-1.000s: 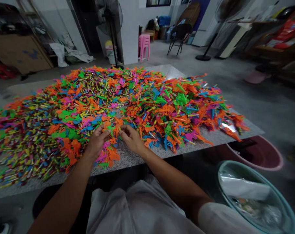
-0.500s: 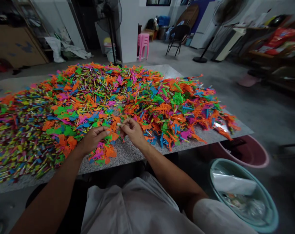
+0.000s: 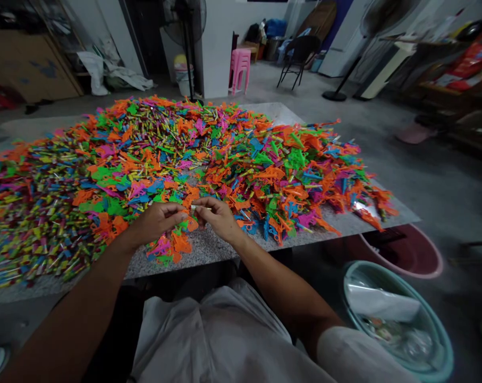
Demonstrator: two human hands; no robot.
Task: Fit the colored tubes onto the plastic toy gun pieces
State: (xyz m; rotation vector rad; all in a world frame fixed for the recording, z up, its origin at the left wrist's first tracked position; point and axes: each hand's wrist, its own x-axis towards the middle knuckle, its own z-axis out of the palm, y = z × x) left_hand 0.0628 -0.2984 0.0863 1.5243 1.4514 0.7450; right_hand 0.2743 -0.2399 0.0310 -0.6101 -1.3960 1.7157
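My left hand (image 3: 161, 221) is closed in a pinch on a flat orange plastic toy piece (image 3: 191, 224), just above the near edge of the table. Close beside it, my right hand (image 3: 220, 219) pinches a small pale tube (image 3: 193, 208) between thumb and fingers. The two hands' fingertips nearly meet; whether the two parts touch cannot be made out. Under the left hand lies a small group of orange, pink and green plastic pieces (image 3: 169, 247). Beyond both hands spreads a large heap of bright plastic toy pieces (image 3: 272, 173).
Many small coloured tubes (image 3: 45, 213) are heaped on the left of the speckled table (image 3: 220, 250). A teal tub (image 3: 444, 340) with clear plastic bags and a pink tub (image 3: 434, 260) stand at the right. Behind are a fan (image 3: 187, 48), pink stools (image 3: 239, 69) and a black chair (image 3: 300, 53).
My left hand has moved slightly right, bringing the orange piece closer to the right hand. My right fingers have shifted around the pale tube. The whole view has tilted a little.
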